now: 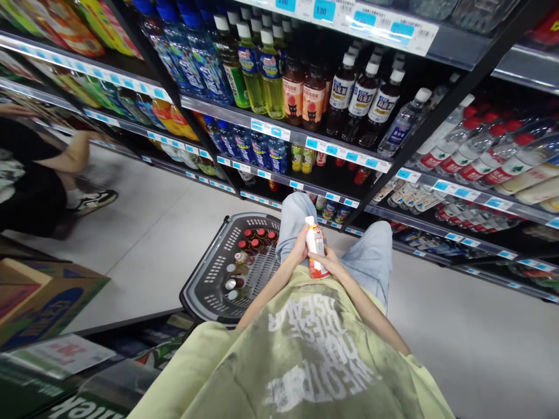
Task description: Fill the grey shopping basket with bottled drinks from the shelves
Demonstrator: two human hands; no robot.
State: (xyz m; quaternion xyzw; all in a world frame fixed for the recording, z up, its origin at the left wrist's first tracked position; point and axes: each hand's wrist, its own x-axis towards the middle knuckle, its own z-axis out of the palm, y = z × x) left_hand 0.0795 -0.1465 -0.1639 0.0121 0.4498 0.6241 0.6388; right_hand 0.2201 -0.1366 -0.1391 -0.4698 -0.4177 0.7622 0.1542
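Note:
Both hands are closed on one white bottle with red-orange printing and a white cap, held upright over my lap. My left hand wraps its side near the cap. Lower down, my right hand grips the other side, its fingers across the front. To the left of my knees stands a dark grey shopping basket with a slotted wall. Several small bottles with red caps lie inside it, along with a few pale-capped bottles.
Shelves of drinks rise in front, with a price-tag edge and tea bottles. Red-capped water bottles fill the right bay. Another person crouches at the left. Cardboard boxes stand at the lower left.

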